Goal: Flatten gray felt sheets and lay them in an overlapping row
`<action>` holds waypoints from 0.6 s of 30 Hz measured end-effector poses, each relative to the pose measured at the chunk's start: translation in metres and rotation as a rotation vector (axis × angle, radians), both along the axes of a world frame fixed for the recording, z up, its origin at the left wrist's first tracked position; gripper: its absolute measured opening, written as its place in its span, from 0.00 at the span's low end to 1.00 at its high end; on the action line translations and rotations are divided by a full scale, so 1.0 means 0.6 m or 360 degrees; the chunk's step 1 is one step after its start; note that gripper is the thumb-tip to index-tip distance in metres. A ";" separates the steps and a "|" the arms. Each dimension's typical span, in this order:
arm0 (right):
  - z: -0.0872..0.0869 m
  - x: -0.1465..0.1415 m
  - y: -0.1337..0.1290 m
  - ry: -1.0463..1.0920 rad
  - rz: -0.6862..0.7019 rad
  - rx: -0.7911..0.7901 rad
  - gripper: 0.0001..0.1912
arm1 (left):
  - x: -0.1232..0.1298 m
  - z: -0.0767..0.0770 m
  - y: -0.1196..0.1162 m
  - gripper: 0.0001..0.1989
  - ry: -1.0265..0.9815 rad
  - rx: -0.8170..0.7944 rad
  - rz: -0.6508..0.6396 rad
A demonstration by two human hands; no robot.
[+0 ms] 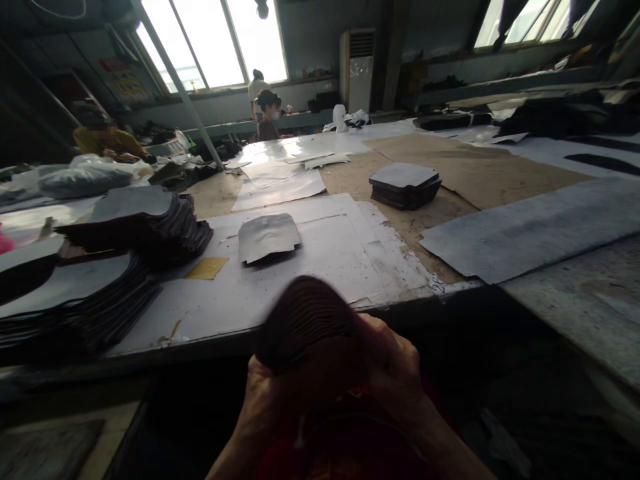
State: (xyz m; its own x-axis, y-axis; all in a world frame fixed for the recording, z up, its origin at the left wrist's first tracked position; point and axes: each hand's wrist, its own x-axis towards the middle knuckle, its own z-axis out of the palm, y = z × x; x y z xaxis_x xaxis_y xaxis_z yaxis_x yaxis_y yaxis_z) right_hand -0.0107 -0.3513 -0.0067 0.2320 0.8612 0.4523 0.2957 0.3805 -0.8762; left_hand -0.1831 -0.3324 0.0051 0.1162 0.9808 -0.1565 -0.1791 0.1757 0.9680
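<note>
Worktop: its near edge (210, 343) is set close to the raised work; a corner could be snagged there by a low swing.
Left stacks: an upper pile (145, 230) and a lower pile (100, 303) are ragged-edged; layers could be toppled by a knock.
Held bundle: dark layers (307, 317) are gripped between both hands before that edge; they might be splayed or dropped through uneven pressure.
Short stack: placed apart at right (405, 183), it seems little threatened.
Single piece: laid just beyond the bundle (270, 237), it could be pushed askew if brushed.
Fingers: the bundle's sides are clasped by the left hand (260, 380) and right hand (395, 360); how firmly cannot be told.
Yellow scrap: could be trapped under a layer (207, 268).
</note>
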 end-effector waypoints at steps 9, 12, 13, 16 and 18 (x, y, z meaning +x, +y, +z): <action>0.031 0.014 0.017 0.0778 0.0340 -0.0682 0.14 | 0.006 0.008 0.002 0.07 0.0306 0.0084 0.0264; 0.034 0.003 0.009 0.1142 0.0322 -0.0938 0.10 | 0.003 0.009 -0.005 0.15 0.0579 0.0574 0.0245; 0.030 -0.001 0.007 0.1114 0.0221 -0.0895 0.08 | 0.002 0.009 -0.005 0.17 0.0571 0.0595 0.0199; 0.009 -0.004 0.001 0.0724 -0.0021 -0.0475 0.04 | 0.003 0.012 0.001 0.12 0.0274 0.0183 0.0017; -0.003 0.000 0.001 0.0410 -0.0051 -0.0096 0.09 | 0.005 0.014 0.008 0.11 -0.0099 -0.0217 -0.0109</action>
